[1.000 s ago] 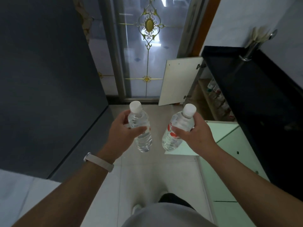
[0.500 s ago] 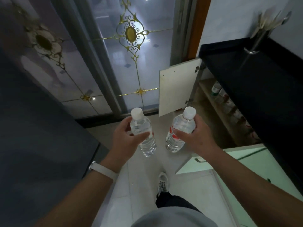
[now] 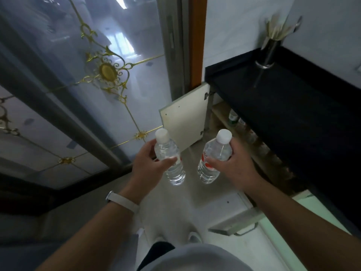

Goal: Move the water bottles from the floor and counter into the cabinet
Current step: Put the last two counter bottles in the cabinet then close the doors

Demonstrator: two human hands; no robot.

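My left hand [image 3: 147, 167] grasps plain water bottle [image 3: 169, 157], right hand [image 3: 233, 166] red-labelled bottle [image 3: 214, 159]; hold steady, steer past cabinet door [image 3: 183, 118] onto shelf [image 3: 220, 113], centre right.

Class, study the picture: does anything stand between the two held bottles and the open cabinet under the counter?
Nothing visible does. The cabinet door is swung open, and only floor lies between the left bottle, the right bottle and the shelf, where other bottles already stand.
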